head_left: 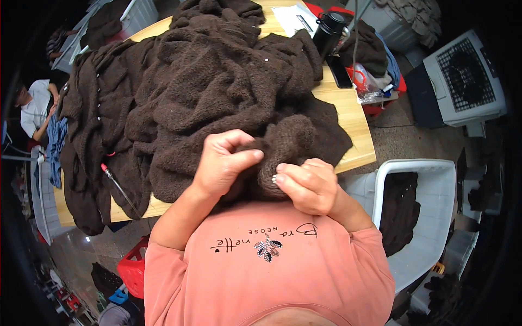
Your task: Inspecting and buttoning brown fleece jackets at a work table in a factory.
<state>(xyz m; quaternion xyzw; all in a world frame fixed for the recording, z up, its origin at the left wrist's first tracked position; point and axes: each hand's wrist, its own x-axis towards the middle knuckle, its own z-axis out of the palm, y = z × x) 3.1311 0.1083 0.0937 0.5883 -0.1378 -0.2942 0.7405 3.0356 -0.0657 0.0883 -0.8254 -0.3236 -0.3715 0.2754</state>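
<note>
A heap of dark brown knitted garments [201, 92] lies in front of me, its near edge gathered up close to my body. My left hand [222, 163] is closed, thumb against the curled fingers, pinching a fold of the brown knit. To its right, my right hand [311, 186] grips the rolled knit edge [288, 144] between thumb and forefinger. A small whitish spot shows at that thumb; too little of it is visible to name. A thin metal tool with a red end [120, 190] rests on the garment at the left.
The wooden table [356, 125] carries a black thermos [328, 33], a phone [339, 70] and paper. A white bin [448, 217] with dark garments stands at right, beyond it a white fan-like appliance [465, 76]. A red stool [132, 266] is lower left. Another person [37, 108] handles blue cloth.
</note>
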